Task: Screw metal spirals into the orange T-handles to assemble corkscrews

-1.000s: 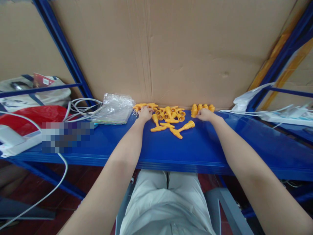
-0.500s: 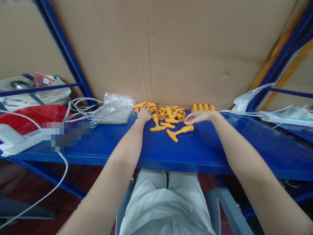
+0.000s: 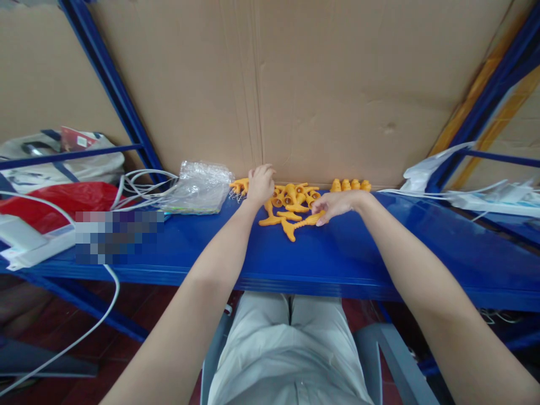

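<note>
My right hand [image 3: 333, 206] has its thumb and fingers closed around the sleeve end of a yellow plastic T-handled corkscrew [image 3: 289, 229], which lies on the blue table with its handle to the left. Over the left part of a pile of yellow pieces is my left hand [image 3: 261, 184], its fingers stretched out and nothing visible in them. Under and beside it are handles with metal spirals [image 3: 237, 194]. Bell-shaped yellow sleeves [image 3: 289, 192] with round openings lie mixed with T-handles [image 3: 289, 216] in the middle. My left hand hides part of the pile.
A row of several yellow pieces [image 3: 351, 185] stands at the back right against the cardboard wall [image 3: 316, 101]. Clear plastic bags [image 3: 202, 188], white cables [image 3: 145, 180] and a red bag [image 3: 84, 197] are on the left. Blue frame posts [image 3: 113, 84] flank the table [image 3: 337, 253].
My left hand has moved right and up from the spiral handles. My right hand has come down onto the corkscrew, which has shifted slightly left.
</note>
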A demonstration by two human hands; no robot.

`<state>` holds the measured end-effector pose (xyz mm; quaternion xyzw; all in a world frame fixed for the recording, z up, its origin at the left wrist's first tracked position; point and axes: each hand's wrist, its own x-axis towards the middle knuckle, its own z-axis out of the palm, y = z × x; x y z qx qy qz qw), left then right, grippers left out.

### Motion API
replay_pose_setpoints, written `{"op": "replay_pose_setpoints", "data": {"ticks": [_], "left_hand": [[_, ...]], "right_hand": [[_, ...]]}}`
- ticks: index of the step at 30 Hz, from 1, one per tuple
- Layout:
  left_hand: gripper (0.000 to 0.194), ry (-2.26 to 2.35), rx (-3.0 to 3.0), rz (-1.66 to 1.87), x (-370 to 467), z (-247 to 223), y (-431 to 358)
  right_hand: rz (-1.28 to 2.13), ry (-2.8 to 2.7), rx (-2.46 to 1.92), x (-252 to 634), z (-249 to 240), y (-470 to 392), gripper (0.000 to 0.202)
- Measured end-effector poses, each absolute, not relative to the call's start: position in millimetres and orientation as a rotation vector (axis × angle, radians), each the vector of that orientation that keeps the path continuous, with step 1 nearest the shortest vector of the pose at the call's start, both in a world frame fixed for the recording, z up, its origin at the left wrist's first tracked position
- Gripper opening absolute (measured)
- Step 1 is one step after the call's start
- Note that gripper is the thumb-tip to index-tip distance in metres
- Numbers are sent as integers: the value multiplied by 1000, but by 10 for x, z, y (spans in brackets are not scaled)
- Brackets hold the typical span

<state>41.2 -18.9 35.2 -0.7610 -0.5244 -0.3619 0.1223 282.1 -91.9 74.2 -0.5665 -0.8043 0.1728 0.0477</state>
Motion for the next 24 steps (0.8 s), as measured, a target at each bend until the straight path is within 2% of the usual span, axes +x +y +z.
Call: {"op": "replay_pose_setpoints", "data": {"ticks": [4,12,17,22,24], "left_hand": [[38,-1254,-2341,-1022,604,408,-276],[29,-883,-2457,-899,827,415,-317],[27,-931,-2458,-796,869,359,-268],[25,-1038,-2406,-727,893,352,-284],[24,-1047,-2394,-709,900,352,-301]], "right_hand": [[464,-2528,-1454,2883,752,-828,30],[330,-2054,-1321,3031,609,-543,35],[251,-1956,-1182,3064,558,-439,35],[108,-2021,-1197,3053,563,-455,19],[-23,-2094,-1255,3042,570,-484,18]]}}
